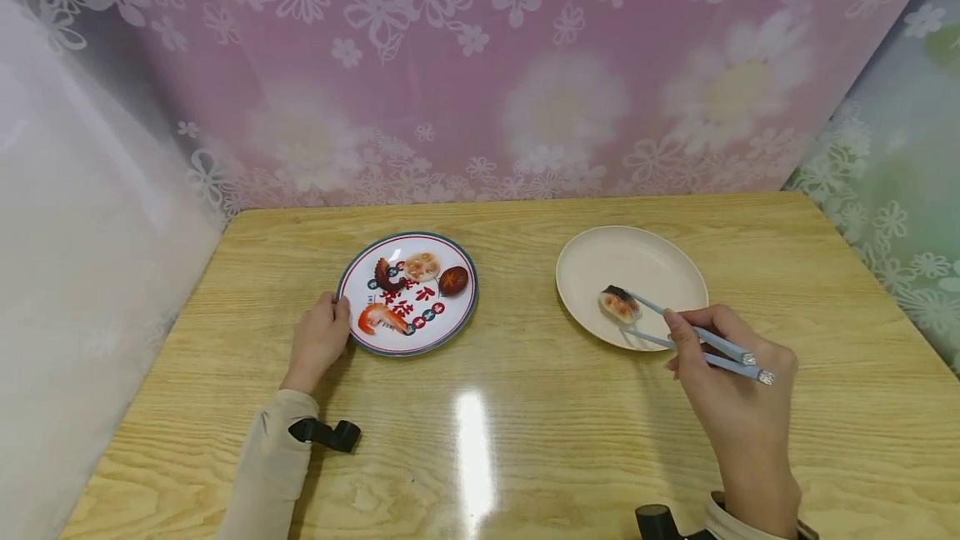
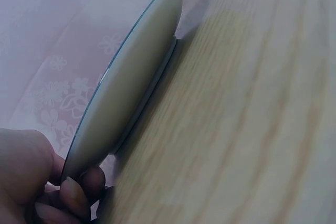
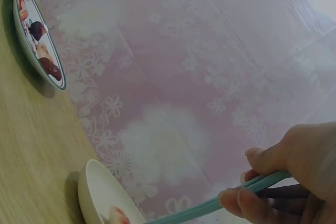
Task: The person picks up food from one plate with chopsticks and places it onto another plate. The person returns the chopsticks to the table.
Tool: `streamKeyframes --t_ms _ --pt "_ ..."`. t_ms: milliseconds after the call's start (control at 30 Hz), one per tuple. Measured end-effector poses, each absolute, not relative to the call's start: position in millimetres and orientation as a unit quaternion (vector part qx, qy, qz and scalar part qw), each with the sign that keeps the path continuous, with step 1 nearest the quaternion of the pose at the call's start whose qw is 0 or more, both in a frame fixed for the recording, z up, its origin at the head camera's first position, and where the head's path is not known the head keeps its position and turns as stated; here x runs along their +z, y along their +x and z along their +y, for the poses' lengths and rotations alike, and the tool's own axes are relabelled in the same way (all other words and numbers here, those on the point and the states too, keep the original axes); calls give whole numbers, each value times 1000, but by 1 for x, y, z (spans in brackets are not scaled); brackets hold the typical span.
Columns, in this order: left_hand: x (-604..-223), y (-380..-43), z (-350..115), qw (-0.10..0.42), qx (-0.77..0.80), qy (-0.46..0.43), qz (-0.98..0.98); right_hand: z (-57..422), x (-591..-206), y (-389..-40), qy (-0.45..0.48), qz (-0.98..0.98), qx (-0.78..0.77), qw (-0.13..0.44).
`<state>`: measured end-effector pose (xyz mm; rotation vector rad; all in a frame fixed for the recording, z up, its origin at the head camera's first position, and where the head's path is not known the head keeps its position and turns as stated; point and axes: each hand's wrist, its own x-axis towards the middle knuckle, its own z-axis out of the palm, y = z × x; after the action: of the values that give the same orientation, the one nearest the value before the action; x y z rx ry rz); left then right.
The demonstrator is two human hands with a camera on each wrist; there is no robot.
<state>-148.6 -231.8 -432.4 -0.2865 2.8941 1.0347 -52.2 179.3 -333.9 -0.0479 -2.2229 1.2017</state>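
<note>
My left hand (image 1: 318, 338) pinches the left rim of a white plate (image 1: 461, 312) with a blue-green edge and red lettering, fingers curled under it in the left wrist view. On that plate lie a shrimp (image 1: 381, 317), a dark reddish curled piece (image 1: 386, 275), a pale lotus-root slice (image 1: 422, 267) and a brown mushroom cap (image 1: 453, 280). My right hand (image 1: 738, 390) holds blue-grey chopsticks (image 1: 722, 343) over a beige plate (image 1: 637, 255). Their tips stand apart beside a small pale-orange food piece (image 1: 619, 305) with a dark edge; I cannot tell whether they grip it.
Both plates stand on a wooden table (image 1: 525, 423). Behind it hangs a pink flowered cloth (image 1: 465, 90), and a green flowered one (image 1: 900, 190) hangs at the right. Black wrist devices (image 1: 330, 433) are strapped to both arms.
</note>
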Motion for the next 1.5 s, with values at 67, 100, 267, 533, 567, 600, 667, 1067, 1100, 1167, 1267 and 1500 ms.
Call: streamKeyframes --t_ms 67,100,267,533,567,600,667,1067,1100,1167,1267,1500 --pt "-433 -149 -232 28 337 -94 936 180 -337 -53 -3 -839 446 312" --pt "-433 -149 -233 28 337 -94 936 180 -338 -53 -2 -839 442 316" --pt "-434 -149 -233 24 337 -94 936 177 -343 -55 0 -834 442 331" --pt "-435 -150 -233 17 344 -89 935 181 -351 -60 -12 -819 467 333" --pt "-434 -150 -233 17 345 -90 934 182 -352 -60 -16 -814 473 336" --pt "-434 -150 -233 17 344 -91 934 183 -353 -61 -22 -809 478 341" --pt "-434 -150 -233 17 343 -90 935 183 -355 -62 -42 -796 495 347" --pt "-435 -150 -232 15 339 -89 937 192 -370 -68 -42 -654 637 406" --pt "-435 -150 -231 16 339 -89 937 194 -372 -68 -41 -644 645 409" --pt "-435 -151 -231 17 339 -89 937 198 -378 -69 -48 -627 660 411" --pt "-435 -151 -231 18 339 -92 936 205 -385 -69 -93 -602 684 401" --pt "-435 -150 -231 12 334 -91 938 211 -390 -71 -131 -538 738 385"
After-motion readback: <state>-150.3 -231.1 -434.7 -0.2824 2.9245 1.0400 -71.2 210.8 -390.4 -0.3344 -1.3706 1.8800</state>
